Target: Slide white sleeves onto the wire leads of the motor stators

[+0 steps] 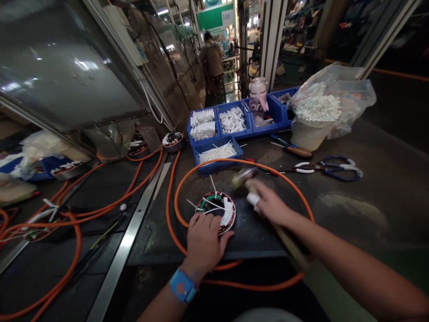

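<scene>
Stator ring (217,196) on the dark worktop (256,239), clasped by the left hand (206,235): fingers bent and side by side over the near-left rim, thumb apart against the near-right side. Right hand (272,203) right of the ring, fingers wrapped round a hammer handle (291,248); exact finger placement blurred. Hammer head (241,178) blurred too, just beyond the ring's right edge, looks clear of it.

Risks, my judgement: a blow landing short or off-line could catch the left fingers, since they cover the ring's near rim. A glancing hit might nick winding insulation or crush the white sleeving (228,213). Loose leads sticking out could get pinned. The orange hose (236,160) loops round behind and right of the ring, so the handle or forearm might snag it and drag the work.

Materials: ring round, copper-brown windings, green patches, thin pale leads, soft-looking white sleeving. Hose smooth, rubbery-looking. Handle wood-like, long, with a white wrap near the head. Behind the ring, a blue plastic tray (217,167) of slim white sticks (219,151). Right of the ring, farther off, metal scissors (326,168) with rounded white-and-blue grips.
</scene>
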Action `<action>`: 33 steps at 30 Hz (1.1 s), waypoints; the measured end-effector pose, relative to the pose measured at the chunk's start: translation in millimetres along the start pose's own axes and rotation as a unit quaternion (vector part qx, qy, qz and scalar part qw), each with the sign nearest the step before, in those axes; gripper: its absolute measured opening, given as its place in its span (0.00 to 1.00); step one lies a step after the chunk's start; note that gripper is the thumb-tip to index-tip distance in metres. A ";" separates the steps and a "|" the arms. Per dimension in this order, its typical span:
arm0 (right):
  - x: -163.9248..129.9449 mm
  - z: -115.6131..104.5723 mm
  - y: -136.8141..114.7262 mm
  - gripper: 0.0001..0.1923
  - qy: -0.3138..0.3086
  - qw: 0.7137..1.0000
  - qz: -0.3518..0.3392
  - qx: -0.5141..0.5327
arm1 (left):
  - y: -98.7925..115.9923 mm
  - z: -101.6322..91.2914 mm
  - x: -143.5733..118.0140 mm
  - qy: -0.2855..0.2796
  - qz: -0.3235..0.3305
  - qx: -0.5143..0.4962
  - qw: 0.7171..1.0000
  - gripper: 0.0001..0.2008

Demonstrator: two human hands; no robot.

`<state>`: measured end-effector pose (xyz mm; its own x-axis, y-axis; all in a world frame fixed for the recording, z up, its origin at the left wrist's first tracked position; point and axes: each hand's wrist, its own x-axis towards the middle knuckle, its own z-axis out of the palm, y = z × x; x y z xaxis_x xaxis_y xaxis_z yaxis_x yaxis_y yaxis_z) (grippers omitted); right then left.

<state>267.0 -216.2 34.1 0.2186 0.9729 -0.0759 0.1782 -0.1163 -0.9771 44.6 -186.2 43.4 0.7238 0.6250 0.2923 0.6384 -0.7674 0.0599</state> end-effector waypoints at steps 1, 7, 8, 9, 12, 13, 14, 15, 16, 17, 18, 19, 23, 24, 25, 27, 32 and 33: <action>-1.4 1.6 -0.8 0.28 -0.023 0.999 -0.013 -0.031 | -0.3 -0.5 -0.3 -0.001 -0.005 0.002 1.000 0.13; -7.7 1.6 -5.8 0.29 -0.041 0.997 0.041 -0.058 | -0.9 -0.6 -1.1 0.002 -0.011 0.004 1.000 0.13; -8.9 3.5 -5.0 0.28 -0.011 0.997 0.009 -0.077 | -0.5 0.1 -1.0 0.002 -0.010 0.003 1.000 0.13; -10.3 6.2 -3.8 0.27 0.000 0.994 -0.028 -0.104 | 0.1 0.8 -0.8 0.001 -0.011 0.004 1.000 0.13; -13.5 13.9 -1.9 0.28 -0.070 0.983 -0.074 -0.155 | 2.5 0.9 -0.6 0.002 -0.022 0.019 1.000 0.13; -13.6 13.7 -2.6 0.30 -0.098 0.983 -0.049 -0.146 | 3.0 -0.3 -0.9 0.003 -0.026 0.023 0.999 0.14; -13.0 11.1 -4.0 0.30 -0.118 0.985 -0.011 -0.125 | 2.9 -2.3 -1.5 0.004 -0.024 0.023 0.999 0.13; -11.5 5.8 -5.9 0.31 -0.122 0.987 0.027 -0.099 | 2.1 -5.0 -2.3 0.004 -0.016 0.020 1.000 0.13; -9.1 -2.3 -8.1 0.32 -0.115 0.989 0.056 -0.074 | 0.6 -8.1 -3.3 0.007 -0.006 0.015 1.000 0.14; -5.7 -13.1 -10.3 0.32 -0.095 0.991 0.071 -0.060 | -1.7 -11.2 -4.6 0.016 0.004 0.011 1.000 0.16; -1.2 -26.2 -12.3 0.32 -0.063 0.994 0.067 -0.065 | -4.6 -14.0 -5.9 0.029 0.013 0.008 0.999 0.17; 4.2 -40.8 -13.9 0.32 -0.024 0.995 0.047 -0.090 | -7.8 -15.9 -7.2 0.044 0.021 0.003 0.999 0.17; 32.0 -96.3 -11.9 0.32 0.115 0.938 -0.055 -0.323 | -17.8 -11.7 -9.4 0.073 0.049 -0.042 0.995 0.09; 39.1 -104.8 -8.8 0.32 0.129 0.912 -0.066 -0.385 | -18.3 -8.5 -9.2 0.073 0.052 -0.048 0.995 0.08; 45.8 -110.1 -5.0 0.32 0.135 0.888 -0.068 -0.435 | -18.2 -5.1 -9.0 0.077 0.051 -0.048 0.995 0.07; 58.1 -112.5 3.8 0.32 0.133 0.857 -0.066 -0.494 | -16.5 0.8 -8.5 0.089 0.042 -0.036 0.995 0.07; 83.8 -116.2 7.8 0.18 0.168 0.846 -0.088 -0.499 | -14.8 8.5 -9.2 0.104 0.055 -0.006 0.993 0.08; 88.3 -124.0 3.5 0.16 0.199 0.842 -0.086 -0.494 | -14.9 9.6 -9.3 0.108 0.057 0.000 0.993 0.08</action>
<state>405.9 -155.6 48.6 0.3775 0.8706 0.3155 0.9082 -0.2816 -0.3096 30.9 -179.2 30.6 0.7181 0.4897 0.4945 0.5559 -0.8311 0.0158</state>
